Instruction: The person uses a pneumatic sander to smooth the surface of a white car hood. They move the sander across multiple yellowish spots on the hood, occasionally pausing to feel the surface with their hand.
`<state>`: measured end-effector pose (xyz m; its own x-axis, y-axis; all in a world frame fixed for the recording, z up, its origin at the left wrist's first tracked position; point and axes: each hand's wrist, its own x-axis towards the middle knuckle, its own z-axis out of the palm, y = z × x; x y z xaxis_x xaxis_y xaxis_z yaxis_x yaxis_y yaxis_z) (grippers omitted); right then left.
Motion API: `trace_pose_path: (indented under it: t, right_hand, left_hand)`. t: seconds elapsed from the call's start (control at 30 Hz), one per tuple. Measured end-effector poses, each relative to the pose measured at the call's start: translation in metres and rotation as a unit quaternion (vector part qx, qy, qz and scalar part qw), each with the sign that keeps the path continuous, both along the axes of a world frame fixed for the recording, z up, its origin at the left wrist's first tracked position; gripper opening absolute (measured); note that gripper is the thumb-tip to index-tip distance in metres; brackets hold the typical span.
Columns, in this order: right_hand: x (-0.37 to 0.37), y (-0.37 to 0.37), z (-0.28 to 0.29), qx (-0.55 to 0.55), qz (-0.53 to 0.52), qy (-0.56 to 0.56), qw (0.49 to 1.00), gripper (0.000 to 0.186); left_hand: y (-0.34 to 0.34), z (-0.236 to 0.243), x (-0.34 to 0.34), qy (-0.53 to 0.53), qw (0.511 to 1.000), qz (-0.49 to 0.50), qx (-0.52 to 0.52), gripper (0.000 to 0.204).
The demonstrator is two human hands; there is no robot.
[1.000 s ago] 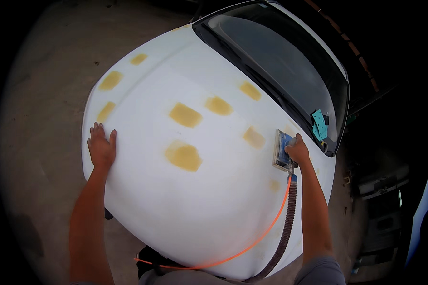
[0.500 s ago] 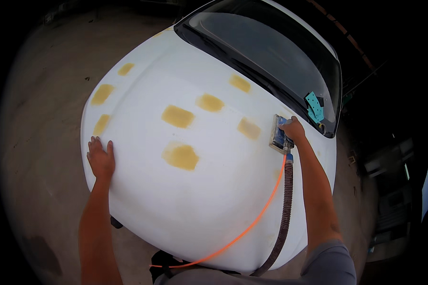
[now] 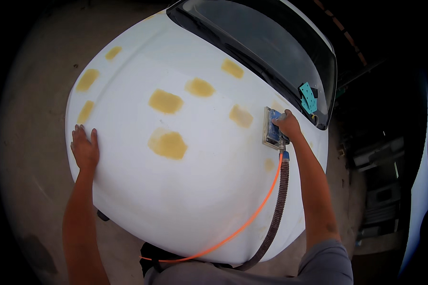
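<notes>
My right hand (image 3: 288, 125) is wrapped round a blue air sander (image 3: 272, 128), whose rectangular pad stands on the right part of a white car hood (image 3: 128, 190). An orange air line (image 3: 238, 231) and a dark ribbed hose (image 3: 279, 194) run from the sander back toward my body. At the hood's left edge rests my left hand (image 3: 85, 148), palm down and fingers apart, just below a yellowish patch (image 3: 85, 112). More such patches dot the hood, among them a large one (image 3: 170, 144) in the middle and a paler one (image 3: 241, 116) left of the sander.
Teal perforated sanding sheets (image 3: 308, 98) lie at the base of the windshield (image 3: 257, 38), beside the wiper (image 3: 252, 59). Concrete floor (image 3: 28, 142) surrounds the car on the left. Dim equipment (image 3: 378, 194) stands off to the right.
The whole view has shifted, so the car appears farther left and higher. Against the hood, the sander has moved slightly toward me, baring more of a faint patch beyond it. My left hand stays put.
</notes>
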<state>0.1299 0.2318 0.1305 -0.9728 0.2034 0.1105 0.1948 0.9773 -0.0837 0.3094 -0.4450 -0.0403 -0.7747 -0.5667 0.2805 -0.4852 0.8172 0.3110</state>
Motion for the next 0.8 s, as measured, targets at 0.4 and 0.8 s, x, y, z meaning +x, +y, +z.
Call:
trace_pose_path:
  t: [0.4, 0.8]
  right_hand:
    - [0.006, -0.027, 0.005, -0.048, -0.011, -0.034, 0.998, 0.093]
    - [-0.099, 0.093, -0.003, -0.113, -0.035, -0.004, 0.993, 0.087]
  left_hand:
    - [0.004, -0.003, 0.009, -0.008, 1.000, 0.020, -0.001, 0.066]
    - [0.016, -0.012, -0.011, 0.018, 1.000, -0.015, -0.016, 0.066]
